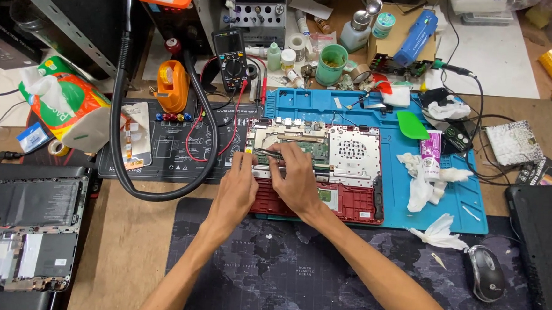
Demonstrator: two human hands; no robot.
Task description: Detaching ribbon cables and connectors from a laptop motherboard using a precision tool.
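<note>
Both hands rest on the opened red plastic laptop base (349, 204): right hand (297, 175) apparently pinching slim metal tweezers (270, 153); left hand (235, 187) fingers pressed together.

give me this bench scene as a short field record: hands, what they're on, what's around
left hand: rests on the left edge of the opened red laptop
right hand: holds a thin tool over the circuit board
surface: laptop lies on a blue mat
right of laptop: white tube, crumpled tissues, mouse
behind: multimeter, green cup
far left: second opened laptop
</note>
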